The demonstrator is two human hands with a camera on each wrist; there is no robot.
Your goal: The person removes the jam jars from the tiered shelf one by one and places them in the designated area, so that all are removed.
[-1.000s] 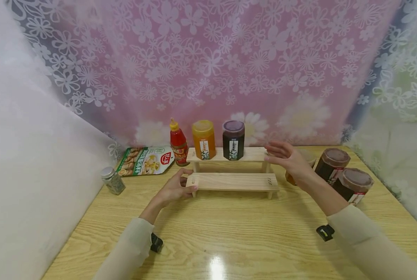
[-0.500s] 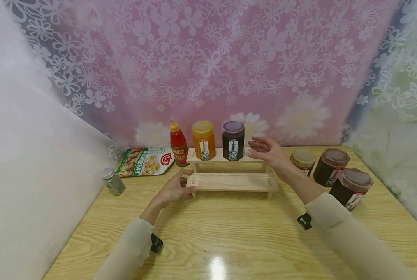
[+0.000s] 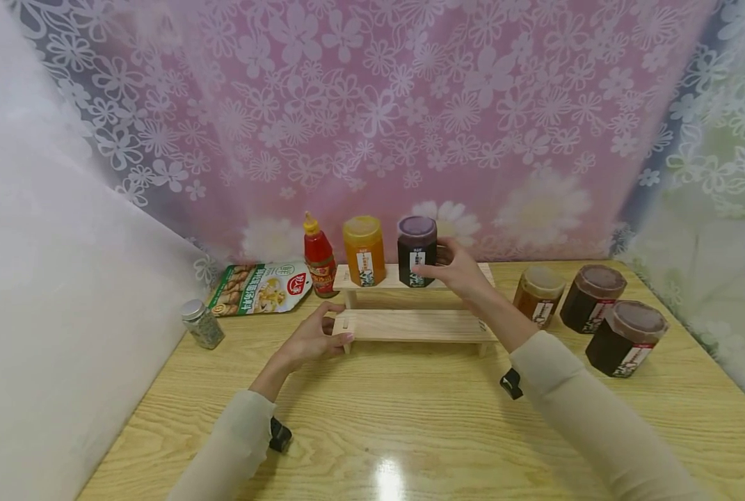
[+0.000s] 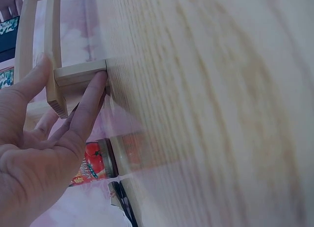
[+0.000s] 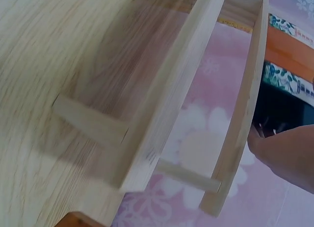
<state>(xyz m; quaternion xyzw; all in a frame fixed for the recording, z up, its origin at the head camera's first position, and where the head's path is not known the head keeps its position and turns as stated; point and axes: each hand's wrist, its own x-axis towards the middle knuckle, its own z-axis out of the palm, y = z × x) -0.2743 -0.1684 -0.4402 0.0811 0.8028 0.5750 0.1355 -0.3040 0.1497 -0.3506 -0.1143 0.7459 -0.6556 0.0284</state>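
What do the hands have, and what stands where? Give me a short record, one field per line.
Left hand: grips the two-tier wooden rack at its front left end
Right hand: holds the purple-lidded jar from its right side
Upper shelf: yellow-lidded jar left, purple-lidded jar right
Left of rack: red sauce bottle, printed food pouch, silver-lidded spice jar
Right of rack: amber jar, two dark jars

Head view looks forward-down from behind left hand (image 3: 311,335) and right hand (image 3: 464,274); close, tilted wrist views share the rack (image 3: 417,325).
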